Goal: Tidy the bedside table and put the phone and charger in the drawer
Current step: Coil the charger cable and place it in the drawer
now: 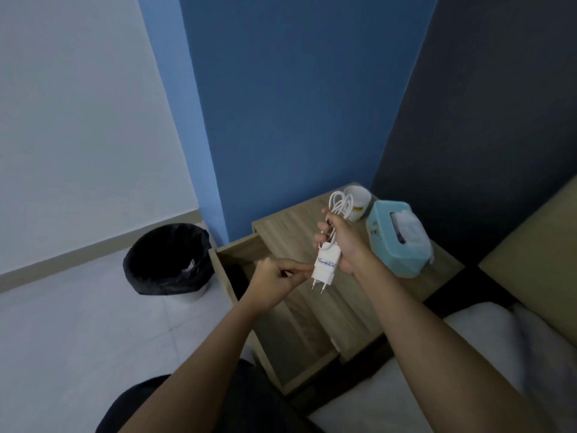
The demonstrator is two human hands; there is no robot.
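My right hand (pixel 345 242) grips a white charger (pixel 324 268), its two pins pointing down and its cable (pixel 340 203) looped above my fingers. My left hand (pixel 278 275) pinches the left side of the charger's plug body. Both hands hover over the open wooden drawer (pixel 290 345) of the bedside table (pixel 281 232). A dark shape, only partly visible, lies at the drawer's back left; I cannot tell whether it is the phone.
A white mug (pixel 359 198) and a teal tissue box (pixel 398 242) stand on the table top at the back right. A black-lined waste bin (pixel 170 259) sits on the floor to the left. The bed (pixel 468 354) is at the right.
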